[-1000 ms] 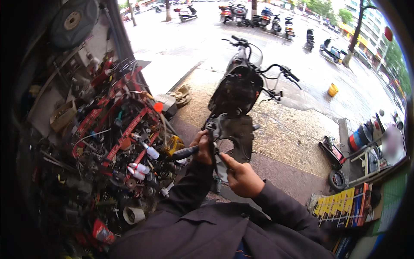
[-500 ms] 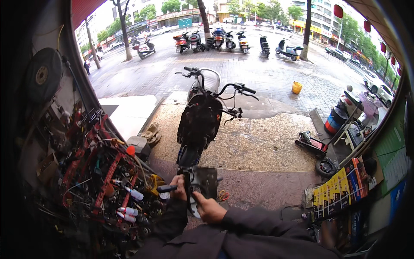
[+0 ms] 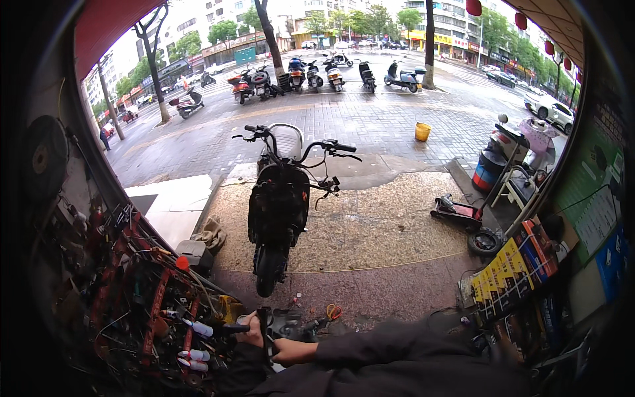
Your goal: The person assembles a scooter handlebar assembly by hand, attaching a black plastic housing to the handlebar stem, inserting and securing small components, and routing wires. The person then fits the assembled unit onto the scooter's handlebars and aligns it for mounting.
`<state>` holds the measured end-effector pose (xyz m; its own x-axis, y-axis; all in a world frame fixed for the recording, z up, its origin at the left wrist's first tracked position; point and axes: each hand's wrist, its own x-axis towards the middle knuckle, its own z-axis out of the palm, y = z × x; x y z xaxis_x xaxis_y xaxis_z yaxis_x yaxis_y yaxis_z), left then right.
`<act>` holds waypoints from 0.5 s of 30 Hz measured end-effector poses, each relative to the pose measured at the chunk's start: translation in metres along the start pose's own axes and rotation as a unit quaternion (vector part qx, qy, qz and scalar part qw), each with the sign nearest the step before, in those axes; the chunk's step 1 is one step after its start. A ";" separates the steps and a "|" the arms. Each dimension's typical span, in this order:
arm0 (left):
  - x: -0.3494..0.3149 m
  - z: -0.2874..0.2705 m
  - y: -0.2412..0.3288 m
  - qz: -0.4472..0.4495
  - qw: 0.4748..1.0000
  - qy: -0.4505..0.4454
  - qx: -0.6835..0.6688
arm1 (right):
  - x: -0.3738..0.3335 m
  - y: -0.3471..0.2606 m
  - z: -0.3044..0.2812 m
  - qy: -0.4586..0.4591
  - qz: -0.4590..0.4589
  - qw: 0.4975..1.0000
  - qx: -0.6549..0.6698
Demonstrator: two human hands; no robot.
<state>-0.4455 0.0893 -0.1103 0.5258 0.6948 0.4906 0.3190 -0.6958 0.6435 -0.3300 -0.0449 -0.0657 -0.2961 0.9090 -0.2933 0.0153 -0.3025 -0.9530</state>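
Close to my body, near the bottom of the view, both hands are on a narrow dark bar-like piece (image 3: 266,325) that stands roughly upright. A black rod-shaped grip (image 3: 235,328) juts out to its left. My left hand (image 3: 251,330) is closed around the piece beside this grip. Lower down, my right hand (image 3: 295,351) is closed against its right side, with some fingertips hidden. What kind of part it is, I cannot make out. Beyond my hands a black two-wheeled scooter (image 3: 279,205) stands upright, its wheel towards me and its handlebars spread wide.
At left, a red rack (image 3: 153,301) is crowded with tools and white bottles (image 3: 198,328). Orange loops (image 3: 334,311) lie on the floor past my hands. A red floor jack (image 3: 460,210), a loose wheel (image 3: 485,243) and yellow boxes (image 3: 503,272) are at right; a yellow bucket (image 3: 423,132) stands outside.
My hands and the dark piece have come down and closer to me, away from the scooter's wheel. A dark flat plate behind them no longer shows clearly. The whole view has shifted.
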 end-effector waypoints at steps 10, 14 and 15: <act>-0.047 -0.009 -0.027 -0.220 0.974 -0.052 -0.012 | 0.024 0.027 0.017 -0.009 -0.056 0.996 -0.075; -0.041 -0.010 -0.018 -0.205 0.973 -0.027 -0.101 | 0.025 0.022 0.016 -0.010 -0.044 0.994 -0.104; -0.041 -0.009 -0.019 -0.158 0.985 -0.023 -0.065 | 0.023 0.018 0.016 -0.010 -0.043 0.994 -0.104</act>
<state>-0.4803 0.0757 -0.1372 0.4519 0.8623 0.2286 0.3706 -0.4146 0.8311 -0.3520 -0.0342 -0.0888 -0.3234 0.9225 -0.2108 0.1849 -0.1569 -0.9701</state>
